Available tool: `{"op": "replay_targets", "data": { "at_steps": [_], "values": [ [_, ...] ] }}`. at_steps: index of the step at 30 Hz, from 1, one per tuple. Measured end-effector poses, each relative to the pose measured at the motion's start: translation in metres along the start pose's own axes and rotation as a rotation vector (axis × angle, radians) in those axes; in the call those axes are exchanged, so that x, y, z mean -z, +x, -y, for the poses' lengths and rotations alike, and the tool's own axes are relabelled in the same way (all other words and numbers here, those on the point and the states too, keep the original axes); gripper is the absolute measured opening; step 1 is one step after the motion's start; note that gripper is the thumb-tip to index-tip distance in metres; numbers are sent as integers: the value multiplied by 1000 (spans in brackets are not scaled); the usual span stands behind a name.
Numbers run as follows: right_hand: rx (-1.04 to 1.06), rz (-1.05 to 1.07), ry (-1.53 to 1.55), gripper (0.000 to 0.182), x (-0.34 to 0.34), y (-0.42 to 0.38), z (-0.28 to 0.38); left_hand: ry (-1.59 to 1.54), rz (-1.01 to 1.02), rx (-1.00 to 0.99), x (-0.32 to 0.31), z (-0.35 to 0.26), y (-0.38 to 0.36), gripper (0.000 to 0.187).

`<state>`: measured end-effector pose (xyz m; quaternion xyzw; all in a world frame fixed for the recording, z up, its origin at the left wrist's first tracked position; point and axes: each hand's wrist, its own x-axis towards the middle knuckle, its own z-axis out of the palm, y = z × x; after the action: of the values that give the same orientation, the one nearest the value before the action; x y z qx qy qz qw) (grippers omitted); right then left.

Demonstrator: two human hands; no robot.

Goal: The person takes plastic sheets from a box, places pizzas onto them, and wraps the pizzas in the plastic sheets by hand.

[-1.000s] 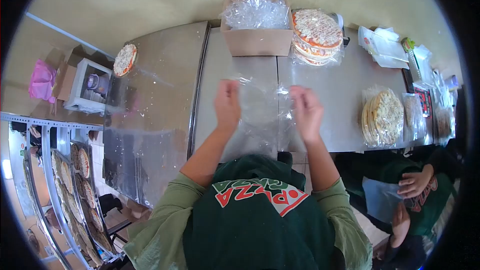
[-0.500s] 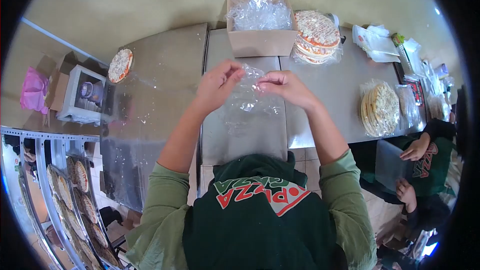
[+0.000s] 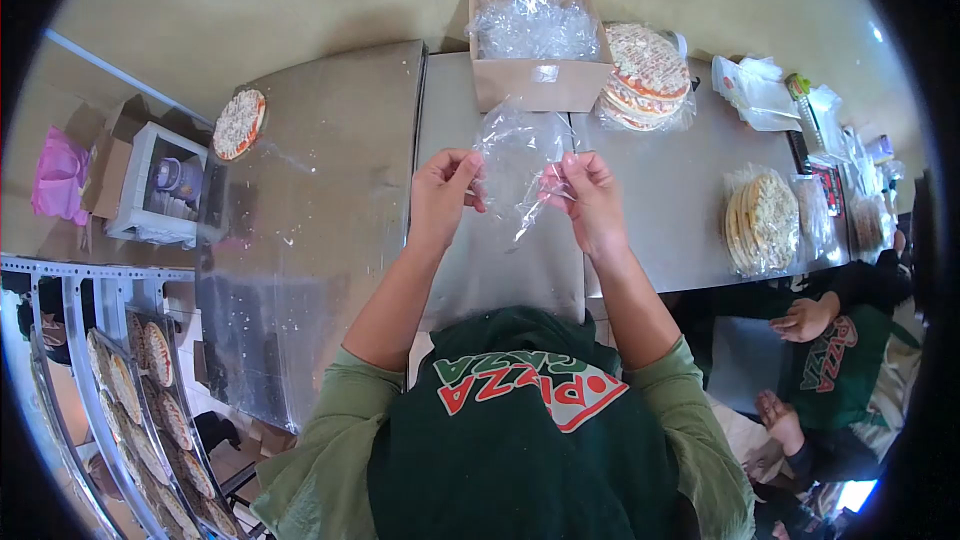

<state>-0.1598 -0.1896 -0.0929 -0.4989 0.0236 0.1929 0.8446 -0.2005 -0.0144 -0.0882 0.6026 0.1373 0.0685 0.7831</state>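
Observation:
A clear plastic bag (image 3: 520,155) is stretched between my two hands, above the metal table (image 3: 490,275). My left hand (image 3: 445,190) pinches its left side, thumb against fingers. On the opposite side my right hand (image 3: 588,195) grips the film between thumb and fingers. Just beyond the bag stands a cardboard box (image 3: 540,88), heaped with crumpled clear plastic bags (image 3: 535,28). To the right of that box is a stack of topped pizzas (image 3: 648,65), with clear film around its lower part.
A single pizza (image 3: 240,125) lies at the left table's far edge. Bagged pizzas (image 3: 762,220) stand at the right. Pizzas fill a rack (image 3: 140,390) at lower left. A co-worker's hands (image 3: 808,318) are at the right, near a grey sheet (image 3: 745,355).
My hands have moved apart and the bag between them has spread wider. It now reaches up toward the box. The co-worker's hands have shifted slightly.

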Motion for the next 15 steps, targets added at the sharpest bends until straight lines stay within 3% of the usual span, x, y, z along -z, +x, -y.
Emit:
{"op": "replay_targets", "data": {
  "at_steps": [2, 5, 8, 11, 12, 14, 15],
  "values": [
    [-2, -8, -127, 7, -8, -12, 18, 50, 48, 32, -1, 3, -3, 14],
    [345, -45, -610, 20, 7, -7, 2, -42, 53, 110, -24, 11, -10, 14],
    [384, -106, -851, 17, 62, -1, -4, -410, 87, 389, -23, 0, -13, 18],
    [404, -224, -1034, 14, 107, -1, -1, -758, 99, 435, -22, -5, -17, 24],
    [356, -220, -954, 9, 112, 1, -1, -778, 197, 407, -20, 6, -12, 25],
    [68, -223, -361, 5, 103, 7, 11, -814, 385, 357, -14, 38, -1, 29],
    [-77, -220, -63, 3, 94, 7, 16, -553, 220, 257, -21, 40, -2, 30]
  ]
}}
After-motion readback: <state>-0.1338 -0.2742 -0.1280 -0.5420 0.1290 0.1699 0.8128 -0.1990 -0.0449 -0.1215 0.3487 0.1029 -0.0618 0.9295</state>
